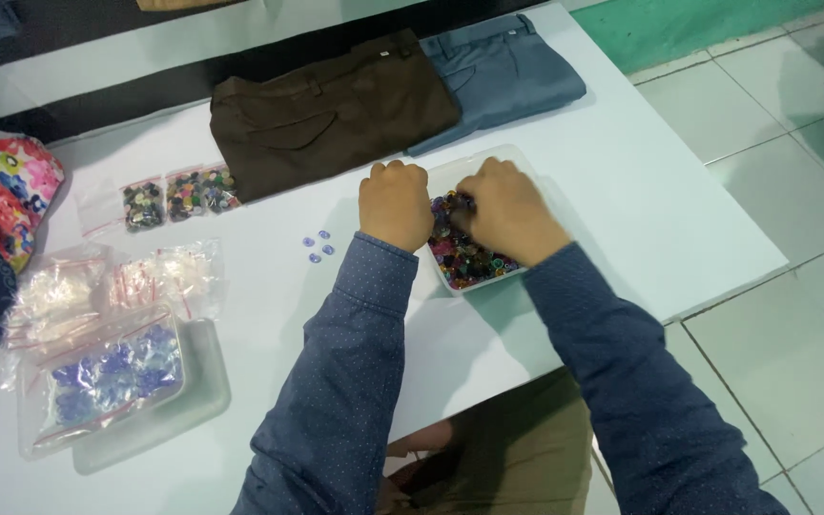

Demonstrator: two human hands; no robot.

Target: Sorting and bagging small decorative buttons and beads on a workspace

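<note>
White table (622,210) over pale tiles — both hands (450,205) curled together in button tray (488,162).

Both my hands are in a clear plastic tray (536,186) of mixed coloured buttons (464,257) on the white surface (641,219). My left hand (395,203) is curled into a fist at the tray's left edge, and my right hand (507,212) presses down among the buttons. A few small purple buttons (317,246) lie just left of my left hand. Beyond the tray lie folded brown trousers (331,110) and folded blue trousers (498,72), with three small bags of buttons (178,197) beside them.
</note>
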